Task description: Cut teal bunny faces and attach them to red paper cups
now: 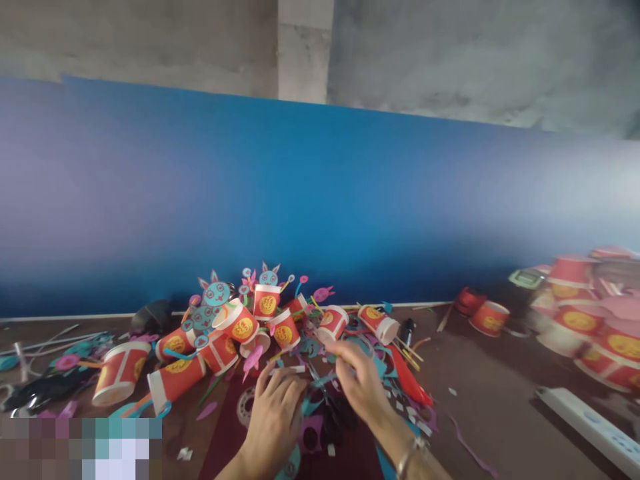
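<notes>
My left hand [274, 413] lies low in the middle, fingers curled round a strip of teal paper [316, 385]. My right hand [361, 383] is beside it, fingers pinched on the same teal strip over a heap of paper scraps [400, 393]. Just beyond both hands lies a pile of red paper cups with yellow emblems [240, 327], several on their sides. Some cups carry teal paper rabbit heads [216, 293] and pink paper flowers. A bracelet [411, 455] shows on my right wrist.
A blue backdrop wall [320, 200] rises behind the brown table [500, 393]. More red cups [590, 320] are stacked at the far right, blurred. A white power strip [590, 427] lies at the right edge. Dark tools and straws [45, 387] lie at the left.
</notes>
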A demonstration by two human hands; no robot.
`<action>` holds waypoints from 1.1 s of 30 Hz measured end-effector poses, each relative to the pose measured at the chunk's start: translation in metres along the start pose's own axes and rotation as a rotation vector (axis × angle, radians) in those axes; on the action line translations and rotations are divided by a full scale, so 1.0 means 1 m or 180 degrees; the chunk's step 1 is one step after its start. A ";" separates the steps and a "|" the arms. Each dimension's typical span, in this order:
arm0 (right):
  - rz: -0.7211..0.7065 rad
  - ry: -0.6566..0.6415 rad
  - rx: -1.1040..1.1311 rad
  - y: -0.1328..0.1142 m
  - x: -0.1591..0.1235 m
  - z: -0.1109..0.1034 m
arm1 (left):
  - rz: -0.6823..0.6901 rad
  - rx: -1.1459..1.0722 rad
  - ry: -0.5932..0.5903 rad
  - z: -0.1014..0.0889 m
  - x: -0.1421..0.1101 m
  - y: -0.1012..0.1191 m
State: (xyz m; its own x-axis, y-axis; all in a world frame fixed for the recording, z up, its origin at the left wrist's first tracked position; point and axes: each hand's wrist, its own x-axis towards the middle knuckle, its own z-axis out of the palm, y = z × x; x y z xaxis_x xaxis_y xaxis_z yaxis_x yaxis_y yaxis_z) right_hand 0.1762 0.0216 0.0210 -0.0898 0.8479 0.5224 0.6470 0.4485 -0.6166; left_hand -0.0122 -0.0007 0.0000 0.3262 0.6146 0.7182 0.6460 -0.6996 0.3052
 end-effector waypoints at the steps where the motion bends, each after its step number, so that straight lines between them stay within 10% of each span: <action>1: 0.0263 0.0234 -0.0179 0.013 0.010 0.003 | 0.0025 0.0003 -0.0031 0.001 0.000 0.000; 9: 0.0758 -0.0249 -0.0732 0.044 0.059 0.012 | 0.0210 0.0349 -0.0234 0.007 -0.003 -0.006; 22: -0.0916 0.0933 -0.0981 0.006 0.012 -0.004 | -0.0372 0.0944 -0.1221 0.036 0.015 -0.007; 28: -0.1181 0.1062 -0.1007 -0.002 0.012 -0.007 | -0.0969 -0.1021 -0.0833 0.053 0.027 -0.020; 33: -0.1466 0.0556 -0.0850 -0.013 0.005 -0.001 | -0.1739 -0.3592 -0.0451 0.031 0.041 -0.011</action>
State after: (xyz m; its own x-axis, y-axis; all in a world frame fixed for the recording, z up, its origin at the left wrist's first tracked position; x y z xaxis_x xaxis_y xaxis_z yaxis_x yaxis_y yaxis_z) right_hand 0.1681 0.0198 0.0325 -0.2964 0.5116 0.8065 0.7419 0.6551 -0.1429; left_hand 0.0151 0.0430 0.0067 0.3192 0.9059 0.2784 -0.2050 -0.2208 0.9535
